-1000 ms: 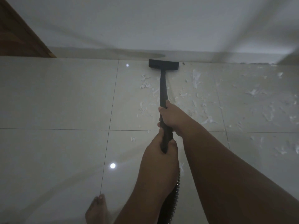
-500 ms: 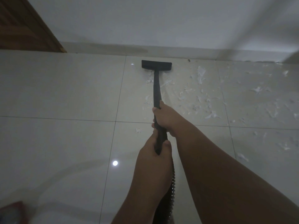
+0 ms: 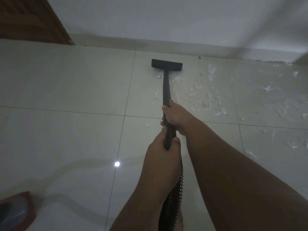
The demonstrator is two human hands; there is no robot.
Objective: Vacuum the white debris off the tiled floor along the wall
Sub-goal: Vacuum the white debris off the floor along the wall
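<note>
A black vacuum wand [image 3: 166, 87] runs from my hands toward the wall and ends in a flat black nozzle [image 3: 166, 64] resting on the tiled floor, a short way from the skirting. My right hand [image 3: 175, 115] grips the wand higher up. My left hand [image 3: 162, 155] grips its lower end, where the ribbed black hose [image 3: 173, 195] starts. White debris [image 3: 211, 95] lies scattered on the tiles just behind the nozzle and across to the right edge of the view.
The white wall [image 3: 166, 19] and its skirting run across the top. A brown wooden door [image 3: 28, 20] stands at the top left. A red and dark object [image 3: 15, 212], blurred, sits at the bottom left corner. A ceiling light reflects on the glossy tile [image 3: 117, 164].
The nozzle has drawn back a little from the skirting. The view has shifted right and down: more of the door shows, a foot at the bottom has left, and the red object has come in.
</note>
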